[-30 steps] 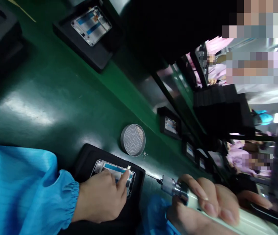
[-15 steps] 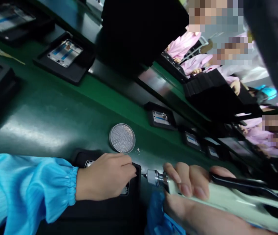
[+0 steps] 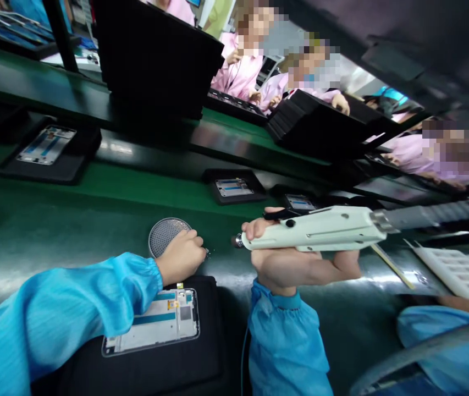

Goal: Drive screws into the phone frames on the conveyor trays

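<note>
My right hand [image 3: 265, 253] is wrapped round a pale green electric screwdriver [image 3: 316, 230], held above the bench with its tip pointing left. Over the right edge of a round grey screw dish [image 3: 158, 234] is my left hand [image 3: 182, 254], its fingers pinched together near a few tiny loose screws [image 3: 211, 251] on the bench. Whatever lies between those fingertips is too small to make out. Below that arm an opened phone frame [image 3: 155, 318] with blue strips lies in a black foam tray [image 3: 201, 363]; the blue sleeve covers part of it.
Further phone frames in black trays [image 3: 234, 190] stand along the green strip behind the bench. Black stacked trays [image 3: 155, 60] rise at the back. A white compartment tray [image 3: 452, 269] and another person's blue sleeve [image 3: 444, 341] are at right. People in pink work opposite.
My left hand has moved off the phone frame to the screw dish, uncovering the frame. The screwdriver has lifted away from the tray. The whole view has shifted and tilted.
</note>
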Action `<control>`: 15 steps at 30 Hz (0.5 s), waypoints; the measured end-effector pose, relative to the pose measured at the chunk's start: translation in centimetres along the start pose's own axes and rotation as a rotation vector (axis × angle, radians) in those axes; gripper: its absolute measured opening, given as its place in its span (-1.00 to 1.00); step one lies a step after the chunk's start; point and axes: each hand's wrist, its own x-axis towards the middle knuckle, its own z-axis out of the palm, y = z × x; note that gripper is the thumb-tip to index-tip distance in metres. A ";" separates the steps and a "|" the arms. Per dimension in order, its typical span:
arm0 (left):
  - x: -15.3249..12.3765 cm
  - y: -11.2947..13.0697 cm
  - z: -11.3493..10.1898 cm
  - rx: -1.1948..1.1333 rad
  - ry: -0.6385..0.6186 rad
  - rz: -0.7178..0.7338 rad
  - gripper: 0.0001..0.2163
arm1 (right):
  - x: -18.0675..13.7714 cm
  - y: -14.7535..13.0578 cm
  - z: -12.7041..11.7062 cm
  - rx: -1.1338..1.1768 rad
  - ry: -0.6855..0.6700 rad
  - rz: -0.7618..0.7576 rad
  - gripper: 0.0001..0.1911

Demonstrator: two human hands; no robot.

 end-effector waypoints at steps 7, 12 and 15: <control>-6.2 0.6 -1.6 0.051 -0.021 0.065 -0.72 | 0.0 0.3 -0.2 0.044 -0.088 -0.058 -0.32; -13.1 2.5 -2.1 0.012 0.060 0.071 -0.87 | -0.6 0.9 0.8 -0.052 -0.132 -0.026 -0.70; -14.8 3.1 -1.9 0.009 0.112 0.062 -0.73 | -1.8 1.3 2.1 -0.080 -0.115 0.043 -0.80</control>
